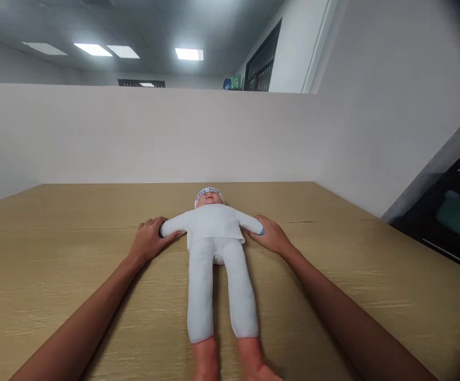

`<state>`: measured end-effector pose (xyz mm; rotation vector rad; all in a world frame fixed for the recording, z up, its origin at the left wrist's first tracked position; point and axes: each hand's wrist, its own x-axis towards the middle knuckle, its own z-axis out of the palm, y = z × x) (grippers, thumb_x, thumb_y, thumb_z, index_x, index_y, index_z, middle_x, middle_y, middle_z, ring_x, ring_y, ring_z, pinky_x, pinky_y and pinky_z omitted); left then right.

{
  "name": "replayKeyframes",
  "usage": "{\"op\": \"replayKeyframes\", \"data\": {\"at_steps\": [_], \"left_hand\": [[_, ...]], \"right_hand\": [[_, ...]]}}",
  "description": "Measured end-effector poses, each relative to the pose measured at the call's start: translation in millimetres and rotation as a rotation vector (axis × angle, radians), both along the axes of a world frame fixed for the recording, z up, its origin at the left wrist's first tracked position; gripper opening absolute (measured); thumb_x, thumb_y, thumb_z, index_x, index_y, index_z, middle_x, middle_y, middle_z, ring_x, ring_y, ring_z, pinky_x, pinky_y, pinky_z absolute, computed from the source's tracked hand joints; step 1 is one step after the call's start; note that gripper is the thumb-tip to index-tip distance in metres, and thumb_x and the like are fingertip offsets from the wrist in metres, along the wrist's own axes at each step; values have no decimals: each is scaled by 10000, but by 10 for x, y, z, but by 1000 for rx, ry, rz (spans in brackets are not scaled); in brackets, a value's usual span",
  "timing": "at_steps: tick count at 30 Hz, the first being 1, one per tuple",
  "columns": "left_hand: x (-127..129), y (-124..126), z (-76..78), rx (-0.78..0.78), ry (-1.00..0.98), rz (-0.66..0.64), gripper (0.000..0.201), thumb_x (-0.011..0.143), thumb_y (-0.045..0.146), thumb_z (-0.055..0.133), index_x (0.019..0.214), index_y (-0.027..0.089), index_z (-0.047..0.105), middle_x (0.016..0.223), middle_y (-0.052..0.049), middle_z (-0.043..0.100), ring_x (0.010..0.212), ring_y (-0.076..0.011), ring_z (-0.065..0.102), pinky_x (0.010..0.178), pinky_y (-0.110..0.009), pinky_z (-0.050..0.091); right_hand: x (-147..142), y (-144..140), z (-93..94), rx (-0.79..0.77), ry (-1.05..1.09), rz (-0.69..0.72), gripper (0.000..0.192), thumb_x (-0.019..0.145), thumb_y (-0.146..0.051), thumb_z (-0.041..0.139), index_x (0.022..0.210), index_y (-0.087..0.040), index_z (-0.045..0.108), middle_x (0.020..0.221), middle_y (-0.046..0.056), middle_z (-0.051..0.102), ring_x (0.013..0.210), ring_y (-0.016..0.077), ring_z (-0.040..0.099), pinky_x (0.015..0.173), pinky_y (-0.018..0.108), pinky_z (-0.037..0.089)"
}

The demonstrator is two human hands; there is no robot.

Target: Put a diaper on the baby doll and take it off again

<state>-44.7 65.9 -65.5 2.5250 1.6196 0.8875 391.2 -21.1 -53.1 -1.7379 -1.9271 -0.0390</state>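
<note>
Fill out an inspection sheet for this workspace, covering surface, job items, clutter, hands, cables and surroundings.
Surface: wood-toned table, thin seam lines across it.
Job items: white-clad doll lying face-up, lettered headband on its head.
Clutter: green pack beyond the low wall.
Hands: left hand and right hand each grip one sleeve end.
Cables: nothing seen.
Surroundings: lit ceiling panels; dark rack at right.

Light came from ceiling panels (189,54), burnt to white; ceiling (146,24) itself dim grey. Table (95,275) was evenly lit. Soft shadows lay beside forearms (89,317) and doll (214,222). Right-hand corners darkened, blurred; wide-angle stretch near edges.
</note>
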Motion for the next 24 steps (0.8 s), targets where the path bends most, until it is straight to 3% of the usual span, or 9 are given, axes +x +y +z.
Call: {"op": "replayKeyframes", "data": {"at_steps": [6,13,17,24], "left_hand": [[35,140,-66,33,2,1,576,959,652,609,1347,226,594,1352,-132,699,1221,-362,600,1049,-480,406],[-5,239,-86,9,-41,74,592,970,693,608,1328,221,603,1295,-138,724,1214,-378,596,1060,-495,398],[-8,271,-87,-14,-31,84,563,1004,619,583,1391,210,582,1325,-149,723,1233,-382,595,1056,-496,406],[-34,275,-114,-38,-18,133,576,1021,593,554,1454,213,568,1293,-147,745,1223,-386,615,1041,-500,422]], "right_hand": [[82,246,-62,74,-7,82,290,904,-303,617,1175,-200,625,1152,104,721,1063,286,647,900,347,487],[135,316,-112,175,-10,41,360,994,-392,577,1265,-161,630,1235,162,706,1121,339,619,1019,437,466],[158,337,-126,190,-15,9,443,1056,-480,541,1317,-139,649,1293,192,700,1146,358,613,1039,455,464],[192,374,-192,172,-31,-16,429,1040,-387,549,1365,-128,653,1304,175,722,1155,356,623,1026,460,482]]}}
